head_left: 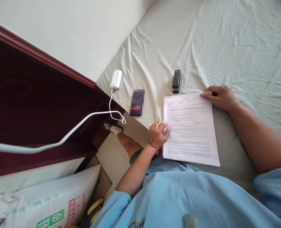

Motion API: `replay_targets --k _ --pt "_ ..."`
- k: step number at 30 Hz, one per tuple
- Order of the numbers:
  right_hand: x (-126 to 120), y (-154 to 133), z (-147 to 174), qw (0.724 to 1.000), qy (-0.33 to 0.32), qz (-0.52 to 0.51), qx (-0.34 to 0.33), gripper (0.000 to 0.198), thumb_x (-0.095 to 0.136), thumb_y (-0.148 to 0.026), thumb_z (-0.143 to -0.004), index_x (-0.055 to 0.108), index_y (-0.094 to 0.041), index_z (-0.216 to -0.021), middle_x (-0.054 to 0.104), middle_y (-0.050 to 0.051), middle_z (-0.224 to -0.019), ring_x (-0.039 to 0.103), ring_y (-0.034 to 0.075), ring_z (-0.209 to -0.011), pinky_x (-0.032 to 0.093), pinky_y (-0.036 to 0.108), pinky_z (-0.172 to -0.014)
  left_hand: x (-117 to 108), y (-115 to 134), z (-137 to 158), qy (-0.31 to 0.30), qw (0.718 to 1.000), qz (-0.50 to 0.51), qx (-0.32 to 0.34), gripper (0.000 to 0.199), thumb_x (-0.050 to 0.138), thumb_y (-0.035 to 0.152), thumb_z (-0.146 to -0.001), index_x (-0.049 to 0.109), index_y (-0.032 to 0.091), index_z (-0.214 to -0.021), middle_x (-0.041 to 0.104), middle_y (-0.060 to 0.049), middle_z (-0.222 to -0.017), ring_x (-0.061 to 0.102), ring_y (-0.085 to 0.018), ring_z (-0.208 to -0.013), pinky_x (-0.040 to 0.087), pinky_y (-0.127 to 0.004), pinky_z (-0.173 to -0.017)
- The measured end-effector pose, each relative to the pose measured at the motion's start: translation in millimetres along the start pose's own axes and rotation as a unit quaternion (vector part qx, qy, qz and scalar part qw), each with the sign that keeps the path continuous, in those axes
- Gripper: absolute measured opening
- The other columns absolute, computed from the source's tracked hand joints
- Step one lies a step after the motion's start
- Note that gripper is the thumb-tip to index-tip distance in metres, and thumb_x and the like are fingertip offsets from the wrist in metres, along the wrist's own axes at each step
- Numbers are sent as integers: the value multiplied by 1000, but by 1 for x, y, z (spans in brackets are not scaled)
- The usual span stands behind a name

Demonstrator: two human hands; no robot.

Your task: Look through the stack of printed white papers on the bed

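A stack of printed paper sheets [190, 129] lies on the pale green bedsheet in front of me. My left hand [158, 133], with a ring and a red wrist string, grips the stack's left edge, thumb on top. At the top right corner, my right hand [220, 96] pinches the sheets between thumb and fingers. A black stapler [176, 81] rests on the bedsheet just beyond the stack's top edge, touched by neither hand. The undersides of both hands are hidden.
A dark blurred-out object [137, 103] lies left of the stack. Farther left, a white charger block [116, 79] trails a white cable [83, 117] across the view. The wrinkled bedsheet [226, 47] spreads beyond. A printed white sack [59, 199] stands at the lower left, beside dark red furniture [35, 95].
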State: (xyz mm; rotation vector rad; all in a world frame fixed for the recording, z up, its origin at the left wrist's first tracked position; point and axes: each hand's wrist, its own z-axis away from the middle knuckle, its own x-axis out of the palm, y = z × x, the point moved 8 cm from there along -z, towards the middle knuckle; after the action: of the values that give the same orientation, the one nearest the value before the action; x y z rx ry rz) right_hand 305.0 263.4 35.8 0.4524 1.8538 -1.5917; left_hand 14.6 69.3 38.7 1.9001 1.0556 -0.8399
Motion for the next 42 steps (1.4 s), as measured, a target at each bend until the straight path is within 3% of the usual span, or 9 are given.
replay_targets --k 4,14,22,30,38,42 --pt "0 -1 0 1000 1 13 -10 34 72 -59 -89 82 -26 -91 71 5 -74 64 26 -74 48 40 -70 -1 1 -1 -7 1000 -3 0 22 63 42 -105 74 23 -101 65 -3 -78 65 -22 -76 49 -35 -73" --pt "2 -6 -1 999 -4 40 -17 16 75 -44 -86 83 -29 -87 66 3 -72 63 25 -74 49 40 -75 2 -2 -1 -15 1000 6 -16 15 65 36 -101 72 24 -100 65 -3 -78 65 -23 -77 50 -36 -73" --pt "5 -6 -1 998 -17 58 -21 22 73 -47 -87 82 -27 -90 67 5 -78 62 25 -75 46 39 -76 -5 2 -2 9 1000 29 0 11 64 32 -100 71 23 -100 65 -3 -80 64 -23 -76 48 -35 -72" --pt "7 -6 -2 997 -14 75 -31 24 72 -49 -87 83 -28 -91 67 5 -78 62 25 -75 47 38 -74 -3 -1 -4 -33 998 54 -18 20 63 42 -102 68 23 -101 63 -3 -80 64 -24 -79 51 -37 -75" --pt "6 -6 0 998 -8 60 -30 23 71 -49 -87 83 -29 -90 68 6 -78 63 26 -76 48 40 -75 -3 -3 1 -38 998 56 -12 38 65 42 -99 68 24 -132 69 -7 -94 68 -25 -87 55 -39 -81" --pt "2 -8 1 999 6 35 -20 22 71 -49 -86 81 -29 -86 67 5 -76 62 26 -75 47 41 -75 -13 0 0 -23 994 106 11 25 66 36 -96 70 24 -117 70 -8 -100 68 -25 -92 57 -39 -82"
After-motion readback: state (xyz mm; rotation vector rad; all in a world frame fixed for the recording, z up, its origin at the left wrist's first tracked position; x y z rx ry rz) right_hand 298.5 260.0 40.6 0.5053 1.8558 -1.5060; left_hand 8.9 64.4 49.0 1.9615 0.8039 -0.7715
